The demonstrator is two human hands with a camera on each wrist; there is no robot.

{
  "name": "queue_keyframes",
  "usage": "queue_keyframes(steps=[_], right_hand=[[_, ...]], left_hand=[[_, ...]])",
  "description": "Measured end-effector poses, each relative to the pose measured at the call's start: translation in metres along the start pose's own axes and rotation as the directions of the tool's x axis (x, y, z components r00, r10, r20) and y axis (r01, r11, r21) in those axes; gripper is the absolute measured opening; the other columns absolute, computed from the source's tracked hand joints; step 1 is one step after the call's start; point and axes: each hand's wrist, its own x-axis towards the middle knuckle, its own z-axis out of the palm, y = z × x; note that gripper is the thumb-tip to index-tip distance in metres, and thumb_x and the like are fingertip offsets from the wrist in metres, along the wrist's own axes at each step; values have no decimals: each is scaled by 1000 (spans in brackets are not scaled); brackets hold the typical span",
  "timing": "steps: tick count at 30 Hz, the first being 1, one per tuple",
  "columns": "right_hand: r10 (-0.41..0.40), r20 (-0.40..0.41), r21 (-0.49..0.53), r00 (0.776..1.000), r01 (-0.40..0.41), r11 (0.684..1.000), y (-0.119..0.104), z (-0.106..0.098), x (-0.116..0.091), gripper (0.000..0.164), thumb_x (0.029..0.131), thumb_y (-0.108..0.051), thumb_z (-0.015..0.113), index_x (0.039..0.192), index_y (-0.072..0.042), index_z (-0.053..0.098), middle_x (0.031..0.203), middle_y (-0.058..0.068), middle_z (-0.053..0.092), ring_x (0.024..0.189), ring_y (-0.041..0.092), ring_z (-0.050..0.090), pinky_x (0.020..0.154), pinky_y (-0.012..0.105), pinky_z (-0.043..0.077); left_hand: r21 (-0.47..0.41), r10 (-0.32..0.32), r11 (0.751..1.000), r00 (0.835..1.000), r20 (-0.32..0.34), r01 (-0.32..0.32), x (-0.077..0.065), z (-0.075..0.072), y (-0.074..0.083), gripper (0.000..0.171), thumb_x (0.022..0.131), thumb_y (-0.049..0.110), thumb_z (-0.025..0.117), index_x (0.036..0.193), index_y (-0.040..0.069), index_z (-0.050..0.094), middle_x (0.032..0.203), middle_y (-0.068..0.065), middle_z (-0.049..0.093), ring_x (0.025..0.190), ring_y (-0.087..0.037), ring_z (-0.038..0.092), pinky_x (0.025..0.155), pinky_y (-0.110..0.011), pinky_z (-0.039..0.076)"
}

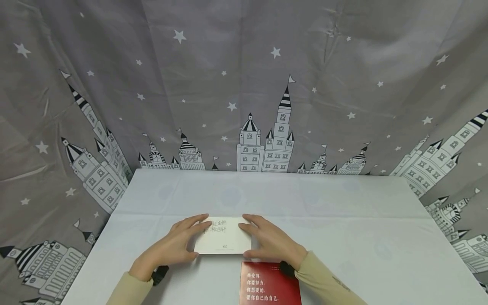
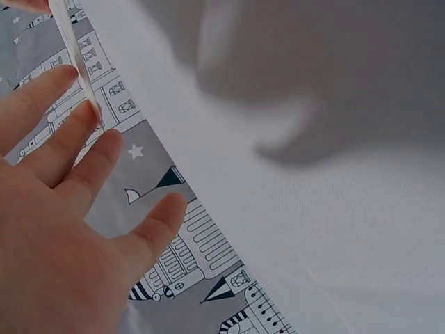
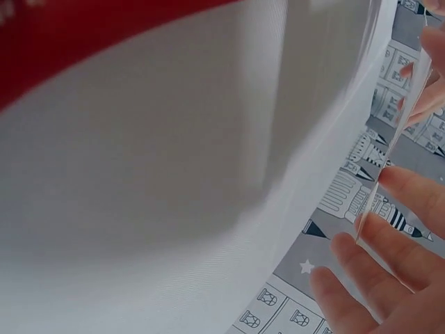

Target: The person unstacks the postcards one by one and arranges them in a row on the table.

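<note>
Between both hands is a cream card with handwritten-looking dark characters, raised over the white table. My left hand grips its left end, fingers along the upper edge and thumb at the lower corner. At the right end my right hand pinches it likewise, thumb low and fingers high. Both wrist views show the card nearly edge-on, thin, with fingertips against it. A red booklet or card printed with white characters lies just below the right hand, partly under the right wrist.
A white cloth-covered table spreads around the hands, with a crease running across it. Behind and at both sides hangs a grey curtain printed with castles and stars. A dark wrist strap shows at the left wrist.
</note>
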Motion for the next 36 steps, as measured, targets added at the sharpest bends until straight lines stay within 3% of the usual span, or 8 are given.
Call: queue_keyframes(steps=[12,25,36], right_hand=[[-25,4,-58,1000,25,998,2,1,12,73,78,-43,77,135,-5,53,143,16,42,129,27,43,105,33,36],[-29,19,-52,999,30,998,3,2,23,74,78,-44,76,137,-6,52,144,16,41,130,27,41,106,33,34],[12,56,-62,998,-9,998,4,6,32,75,78,-44,76,138,-7,51,146,14,39,132,26,40,107,32,33]], left_hand=[[9,-30,999,1000,2,30,4,-3,-6,78,66,9,80,137,1,49,147,-17,37,133,-39,33,100,-64,27],[11,-51,999,999,-5,51,4,-5,-15,79,65,8,80,138,1,49,147,-18,37,133,-40,33,100,-64,27],[7,-59,998,998,-8,59,7,-7,-21,78,65,7,80,137,0,49,146,-18,37,132,-41,35,97,-65,29]])
